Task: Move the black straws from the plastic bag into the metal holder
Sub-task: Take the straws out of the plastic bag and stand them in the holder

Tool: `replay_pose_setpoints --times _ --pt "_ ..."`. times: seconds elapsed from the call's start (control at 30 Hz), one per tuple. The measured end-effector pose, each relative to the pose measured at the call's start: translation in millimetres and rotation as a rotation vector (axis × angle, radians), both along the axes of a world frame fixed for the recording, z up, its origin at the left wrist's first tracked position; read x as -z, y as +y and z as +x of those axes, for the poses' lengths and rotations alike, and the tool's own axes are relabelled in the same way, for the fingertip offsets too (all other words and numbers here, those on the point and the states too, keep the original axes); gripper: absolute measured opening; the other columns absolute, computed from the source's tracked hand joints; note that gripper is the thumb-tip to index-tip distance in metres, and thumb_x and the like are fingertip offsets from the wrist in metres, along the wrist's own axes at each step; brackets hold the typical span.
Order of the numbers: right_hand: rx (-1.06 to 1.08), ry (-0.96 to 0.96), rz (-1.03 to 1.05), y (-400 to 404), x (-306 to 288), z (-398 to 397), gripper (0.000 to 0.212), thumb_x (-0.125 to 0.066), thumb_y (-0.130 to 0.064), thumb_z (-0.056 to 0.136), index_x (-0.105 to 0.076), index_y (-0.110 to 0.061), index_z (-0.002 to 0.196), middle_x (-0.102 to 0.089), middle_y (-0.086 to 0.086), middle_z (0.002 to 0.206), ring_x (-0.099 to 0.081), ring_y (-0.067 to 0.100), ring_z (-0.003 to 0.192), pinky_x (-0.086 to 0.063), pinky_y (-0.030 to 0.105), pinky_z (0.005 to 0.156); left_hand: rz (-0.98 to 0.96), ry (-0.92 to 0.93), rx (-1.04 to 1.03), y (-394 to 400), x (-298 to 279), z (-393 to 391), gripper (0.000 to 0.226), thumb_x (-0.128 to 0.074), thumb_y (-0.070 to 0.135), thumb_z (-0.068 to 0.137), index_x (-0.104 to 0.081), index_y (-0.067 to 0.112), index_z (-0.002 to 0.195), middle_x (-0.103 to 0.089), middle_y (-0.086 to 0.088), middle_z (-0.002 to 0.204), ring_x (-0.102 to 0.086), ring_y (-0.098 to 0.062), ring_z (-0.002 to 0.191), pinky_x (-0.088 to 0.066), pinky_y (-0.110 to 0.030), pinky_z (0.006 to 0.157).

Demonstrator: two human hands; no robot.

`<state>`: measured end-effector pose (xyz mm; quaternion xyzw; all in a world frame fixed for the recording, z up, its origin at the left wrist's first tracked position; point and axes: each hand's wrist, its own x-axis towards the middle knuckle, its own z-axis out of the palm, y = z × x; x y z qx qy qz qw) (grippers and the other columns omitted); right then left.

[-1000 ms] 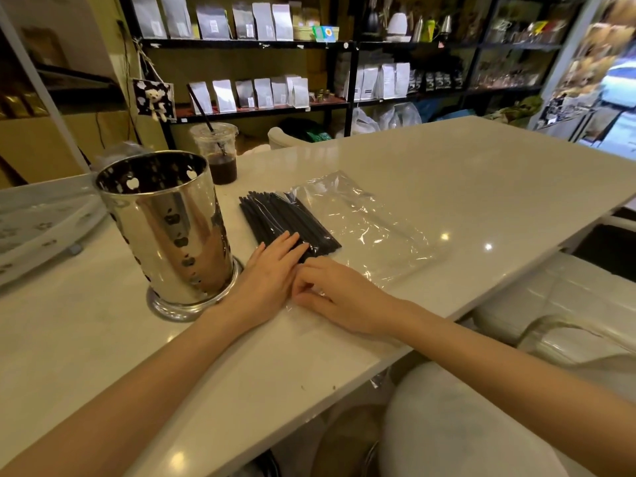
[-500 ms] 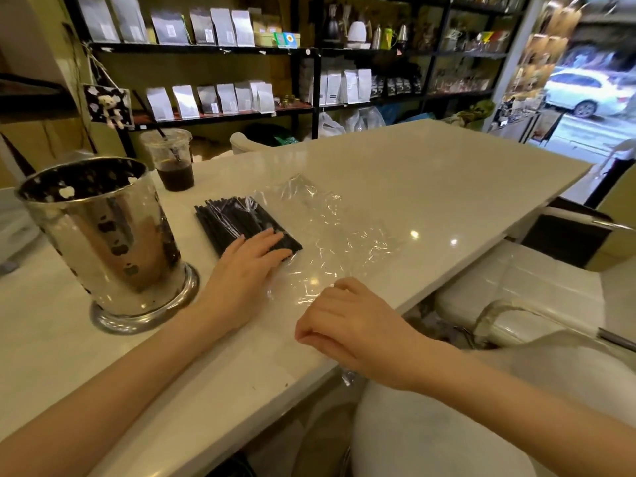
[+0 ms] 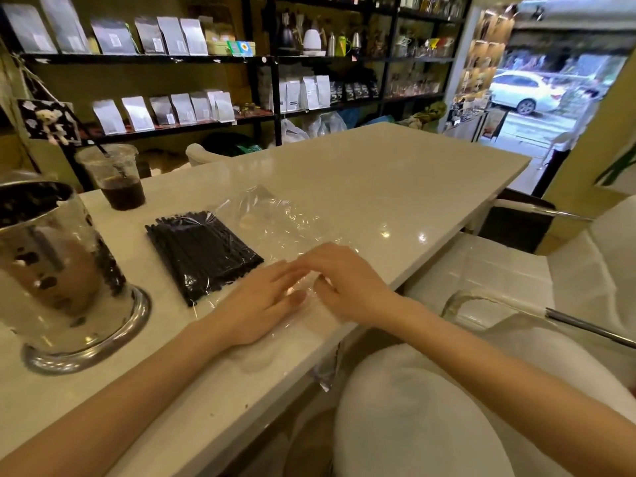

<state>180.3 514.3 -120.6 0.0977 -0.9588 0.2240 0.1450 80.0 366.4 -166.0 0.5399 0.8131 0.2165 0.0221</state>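
A bundle of black straws point(image 3: 203, 253) lies flat inside a clear plastic bag point(image 3: 275, 218) on the white table, its ends pointing toward me. The metal holder point(image 3: 58, 263), a shiny cylinder with cut-out holes on a round base, stands upright to the left of the straws. My left hand point(image 3: 254, 304) rests flat on the bag's near part, fingers apart, just right of the straw ends. My right hand point(image 3: 347, 280) lies over the bag beside it, fingers overlapping the left fingertips, thumb and fingers seemingly pinching the film.
A plastic cup of dark drink with a straw point(image 3: 120, 180) stands behind the holder. The table edge point(image 3: 378, 297) runs just right of my hands, and a strip of the bag hangs over it. White chairs point(image 3: 516, 280) sit to the right. Shelves of pouches line the back.
My left hand has slid off the straws toward me onto the bag's near part. My right hand has moved forward from the table edge onto the bag, meeting the left hand.
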Motion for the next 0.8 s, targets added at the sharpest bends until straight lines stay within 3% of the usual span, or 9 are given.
replay_pose_setpoints --times 0.1,0.17,0.27,0.4,0.5,0.57,0.63,0.7,0.8 --pt "0.060 -0.127 0.280 17 2 -18 0.048 -0.031 -0.016 0.078 -0.062 -0.013 0.115 -0.064 0.007 0.118 -0.053 0.027 0.115 -0.038 0.040 0.098 -0.081 0.074 -0.024 4 -6 3 0.081 -0.004 0.069 0.079 -0.037 0.023 0.137 -0.037 0.001 0.146 -0.034 -0.014 0.133 -0.027 -0.037 0.110" --pt "0.059 -0.139 0.331 23 7 -21 0.057 -0.019 -0.029 0.078 -0.064 -0.016 0.111 -0.067 0.005 0.111 -0.057 0.024 0.109 -0.034 0.039 0.099 -0.122 0.109 -0.057 9 -15 2 0.065 -0.015 0.056 0.088 -0.047 0.019 0.130 -0.050 -0.001 0.136 -0.045 -0.018 0.124 -0.034 -0.034 0.104" --pt "0.102 -0.093 0.406 30 12 -22 0.039 -0.033 -0.024 0.081 -0.068 -0.014 0.095 -0.071 0.006 0.095 -0.063 0.027 0.097 -0.034 0.038 0.100 -0.053 0.186 -0.134 24 -26 -7 0.059 -0.013 0.044 0.083 -0.057 0.016 0.113 -0.061 -0.003 0.118 -0.053 -0.021 0.110 -0.041 -0.035 0.093" --pt "0.076 0.113 0.473 38 19 -20 0.024 -0.046 -0.021 0.083 -0.069 -0.017 0.078 -0.072 0.001 0.071 -0.068 0.022 0.073 -0.048 0.038 0.087 -0.079 0.168 -0.064 45 -14 -22 0.077 -0.004 0.052 0.078 -0.031 0.014 0.139 -0.028 -0.004 0.151 -0.021 -0.019 0.140 -0.020 -0.035 0.114" --pt "0.038 0.185 0.484 44 15 -13 0.008 -0.063 -0.012 0.078 -0.071 -0.015 0.078 -0.073 0.000 0.070 -0.068 0.021 0.069 -0.050 0.034 0.083 -0.245 0.146 -0.054 52 -3 -24 0.087 0.008 0.067 0.074 -0.011 0.019 0.144 -0.008 0.002 0.156 -0.004 -0.014 0.143 -0.008 -0.036 0.115" --pt "0.026 0.233 0.510 49 12 -6 0.009 -0.073 -0.009 0.072 -0.072 -0.015 0.077 -0.073 -0.001 0.068 -0.068 0.020 0.066 -0.051 0.030 0.079 -0.305 0.137 -0.054 53 0 -27 0.105 0.020 0.077 0.059 -0.006 0.021 0.144 -0.003 0.004 0.155 -0.002 -0.013 0.143 -0.006 -0.036 0.115" --pt "0.043 0.253 0.525 54 9 5 0.013 -0.076 -0.010 0.070 -0.072 -0.018 0.080 -0.073 -0.003 0.067 -0.067 0.019 0.064 -0.048 0.027 0.075 -0.301 0.096 -0.061 54 3 -29 0.088 0.007 0.073 0.071 -0.005 0.024 0.144 -0.001 0.005 0.155 0.000 -0.012 0.143 -0.003 -0.035 0.114" --pt "0.048 0.229 0.534 56 8 16 0.012 -0.075 -0.013 0.071 -0.072 -0.018 0.081 -0.073 -0.003 0.068 -0.065 0.019 0.062 -0.048 0.028 0.072 -0.286 0.084 -0.072 53 3 -28 0.060 -0.011 0.053 0.090 -0.005 0.025 0.144 -0.001 0.005 0.156 0.001 -0.011 0.143 -0.001 -0.033 0.114" --pt "0.004 0.065 0.475 54 7 34 0.012 -0.061 -0.017 0.078 -0.072 -0.015 0.083 -0.072 0.001 0.069 -0.064 0.022 0.063 -0.053 0.033 0.068 -0.271 0.084 -0.078 52 2 -23 0.054 -0.018 0.044 0.095 -0.005 0.025 0.144 -0.001 0.004 0.156 0.000 -0.010 0.143 -0.001 -0.031 0.114"
